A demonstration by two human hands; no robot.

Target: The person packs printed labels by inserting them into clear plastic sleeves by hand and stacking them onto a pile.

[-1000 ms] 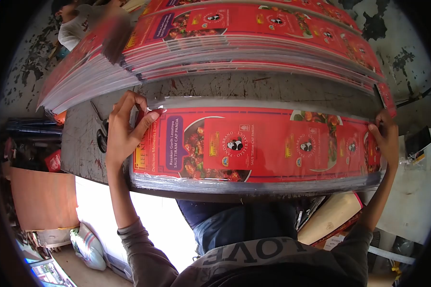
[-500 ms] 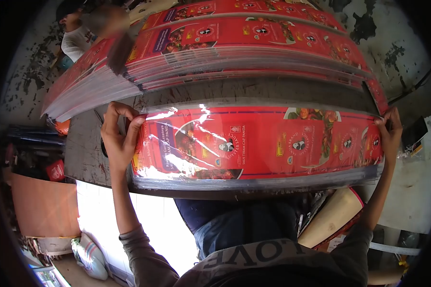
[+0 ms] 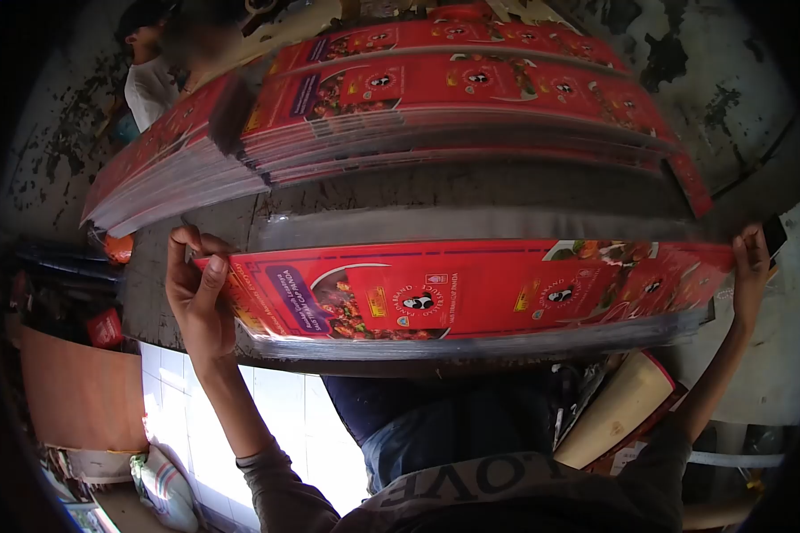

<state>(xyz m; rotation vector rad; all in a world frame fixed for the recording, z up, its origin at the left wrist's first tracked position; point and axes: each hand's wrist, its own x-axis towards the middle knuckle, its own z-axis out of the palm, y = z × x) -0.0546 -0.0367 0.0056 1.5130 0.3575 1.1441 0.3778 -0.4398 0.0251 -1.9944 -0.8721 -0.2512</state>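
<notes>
A long red printed plastic sheet (image 3: 493, 306), with oyster sauce, panda and food pictures, stretches between my two hands. My left hand (image 3: 203, 298) pinches its far left corner between thumb and fingers. At the far right corner, my right hand (image 3: 748, 266) grips the sheet the same way. The sheet's far edge is raised and its face tilts toward me. Below it lies a stack of clear-edged sheets (image 3: 400, 348) along the near edge of the dark table (image 3: 507, 185). Most of that stack's top is hidden by the sheet.
Tall stacks of red printed sheets (image 3: 418, 75) fill the far side of the table, with another stack (image 3: 164, 160) at left. A person (image 3: 147, 89) is at the far left. Below are a brown board (image 3: 84, 386), a white sack (image 3: 164, 489) and a cream roll (image 3: 618, 409).
Both hands have moved outward, the left one leftward and the right one rightward. The sheet's far edge has lifted, and a clear strip shows behind it. Its glare has faded.
</notes>
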